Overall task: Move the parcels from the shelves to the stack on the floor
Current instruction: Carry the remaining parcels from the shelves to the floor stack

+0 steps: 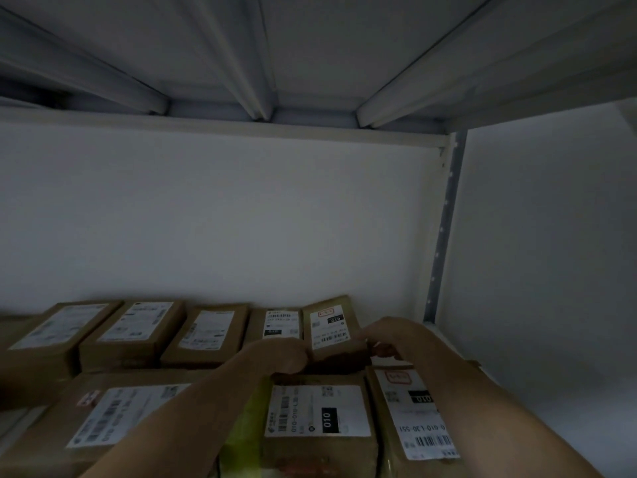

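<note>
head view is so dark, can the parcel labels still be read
Head view: dim, underexposed; the white label on the front brown cardboard parcel still reads 010; labels of the left rear parcels are smeared; shadow lies under the tilted brown parcel.

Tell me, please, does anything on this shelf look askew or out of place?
Yes: the brown cardboard parcel at the back row's right end is turned and tipped out of line with its four neighbours. The left hand and right hand grip its sides, so it is probably being lifted.
</note>
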